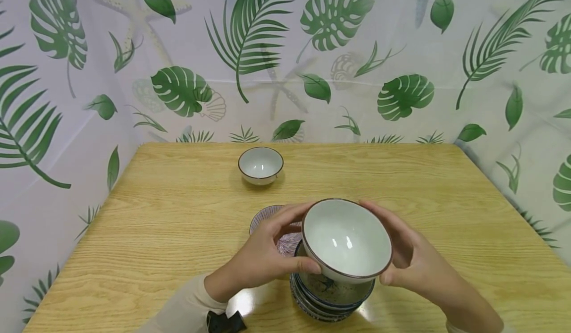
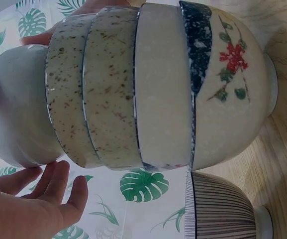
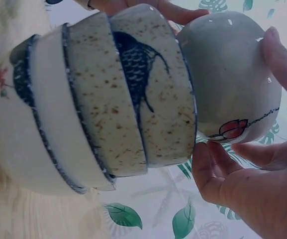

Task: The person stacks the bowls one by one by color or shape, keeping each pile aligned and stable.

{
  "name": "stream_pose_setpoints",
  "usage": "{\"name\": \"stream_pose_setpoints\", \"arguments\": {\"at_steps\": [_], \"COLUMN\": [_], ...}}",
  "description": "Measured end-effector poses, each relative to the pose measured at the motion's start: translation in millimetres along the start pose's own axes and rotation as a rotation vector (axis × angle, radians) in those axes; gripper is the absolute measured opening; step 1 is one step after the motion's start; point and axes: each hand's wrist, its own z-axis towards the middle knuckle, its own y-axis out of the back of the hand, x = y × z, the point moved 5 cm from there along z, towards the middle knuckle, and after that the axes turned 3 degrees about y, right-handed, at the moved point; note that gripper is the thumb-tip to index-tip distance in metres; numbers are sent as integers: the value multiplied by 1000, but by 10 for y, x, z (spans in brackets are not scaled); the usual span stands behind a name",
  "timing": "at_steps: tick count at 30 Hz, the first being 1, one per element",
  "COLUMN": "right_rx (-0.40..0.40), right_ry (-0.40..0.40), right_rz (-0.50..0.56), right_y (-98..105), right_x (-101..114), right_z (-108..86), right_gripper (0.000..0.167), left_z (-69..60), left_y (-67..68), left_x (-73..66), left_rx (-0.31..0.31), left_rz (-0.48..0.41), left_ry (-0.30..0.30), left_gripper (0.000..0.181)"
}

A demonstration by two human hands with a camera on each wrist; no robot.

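Observation:
A white bowl [image 1: 347,239] with a brown rim is held between my two hands, tilted, over a stack of bowls [image 1: 332,305]. My left hand [image 1: 272,253] grips its left side, thumb near the rim, while my right hand [image 1: 415,263] grips the right side. A red-and-blue motif marks its outside in the right wrist view. Below it, two speckled bowls [image 2: 111,89] sit above a pale bowl [image 2: 163,94] and a red-flowered bowl [image 2: 228,109]. Whether the held bowl touches the stack, I cannot tell.
Beside the stack, on its left, stands a striped bowl [image 1: 263,217], partly hidden by my left hand. Another white bowl [image 1: 260,164] with a dark rim stands farther back on the wooden table [image 1: 178,214]. A leaf-patterned cloth [image 1: 276,85] hangs behind the table.

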Motion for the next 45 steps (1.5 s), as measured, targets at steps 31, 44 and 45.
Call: {"name": "stream_pose_setpoints", "arguments": {"at_steps": [31,44,45], "right_rx": [-36,-61,-62], "right_ry": [102,-24,-26], "right_rz": [-257,-326,-330], "right_y": [-90,-77,-77], "right_x": [-114,-233,-235], "right_z": [-104,-149,-151], "right_gripper": [89,92,93], "left_z": [-109,-145,-148], "left_y": [40,69,70], "left_x": [46,108,115], "left_rx": [120,132,131], "left_rz": [216,287,290], "left_ry": [152,128,130], "left_gripper": [89,90,90]}}
